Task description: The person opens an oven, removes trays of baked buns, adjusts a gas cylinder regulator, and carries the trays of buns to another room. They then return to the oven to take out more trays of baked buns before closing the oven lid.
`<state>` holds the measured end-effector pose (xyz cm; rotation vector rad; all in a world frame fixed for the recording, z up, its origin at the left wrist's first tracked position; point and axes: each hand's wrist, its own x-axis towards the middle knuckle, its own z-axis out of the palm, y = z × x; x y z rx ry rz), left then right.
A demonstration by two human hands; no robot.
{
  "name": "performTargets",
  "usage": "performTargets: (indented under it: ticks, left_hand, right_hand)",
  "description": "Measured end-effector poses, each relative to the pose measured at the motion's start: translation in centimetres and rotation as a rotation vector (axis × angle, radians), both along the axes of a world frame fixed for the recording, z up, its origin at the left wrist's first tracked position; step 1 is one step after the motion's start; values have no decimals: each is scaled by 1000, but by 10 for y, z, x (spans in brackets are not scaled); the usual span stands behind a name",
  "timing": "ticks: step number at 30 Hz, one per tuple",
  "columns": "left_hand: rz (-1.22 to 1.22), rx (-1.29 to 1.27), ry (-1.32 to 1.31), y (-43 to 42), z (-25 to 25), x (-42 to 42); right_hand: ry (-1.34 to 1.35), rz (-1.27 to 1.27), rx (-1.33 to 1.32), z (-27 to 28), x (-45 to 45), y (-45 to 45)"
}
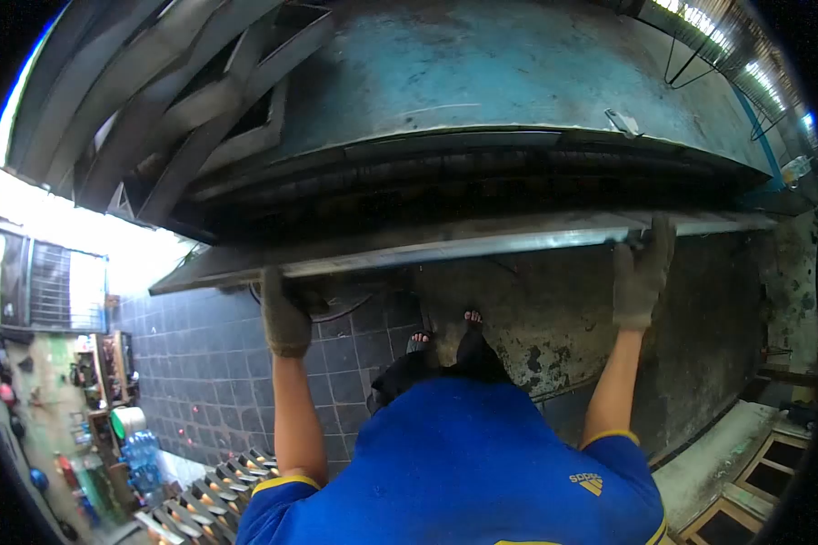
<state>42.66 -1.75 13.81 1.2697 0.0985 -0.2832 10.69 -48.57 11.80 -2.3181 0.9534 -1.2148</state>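
Note:
A long, flat metal plate (463, 246) with a bright worn front edge stretches across in front of me, along a dark opening under a blue-painted metal surface (518, 77). My left hand (286, 318), in a greyish work glove, grips the plate's near edge toward its left end; its fingertips are hidden beneath the edge. Farther right, my right hand (641, 282), gloved too, is closed on the same edge with its fingers up against the plate. Both arms reach forward, well apart.
Bent metal strips (191, 100) stack at upper left, above the plate's left end. Dark tiles (218, 363) and worn concrete (554, 336) form the floor. Zigzag metal pieces (209, 500) lie at lower left, near blue bottles (141, 459). A framed panel (754, 481) is at lower right.

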Motion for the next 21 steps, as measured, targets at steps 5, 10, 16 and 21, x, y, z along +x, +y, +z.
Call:
performTargets:
  ticks: [5,10,16,21]
  left_hand:
    - [-57,458,-512,-47,-4,58]
    - [-198,259,-262,-103,5,32]
    - [-154,464,-299,-67,-21,-7]
    - [44,108,159,88,-76,-26]
  right_hand:
    - [136,-102,-213,35,76,-101]
    - [122,-175,-60,59,128,-124]
    - [-199,-170,-95,38,157,-112]
    - [-312,-227,-109,42,166,-100]
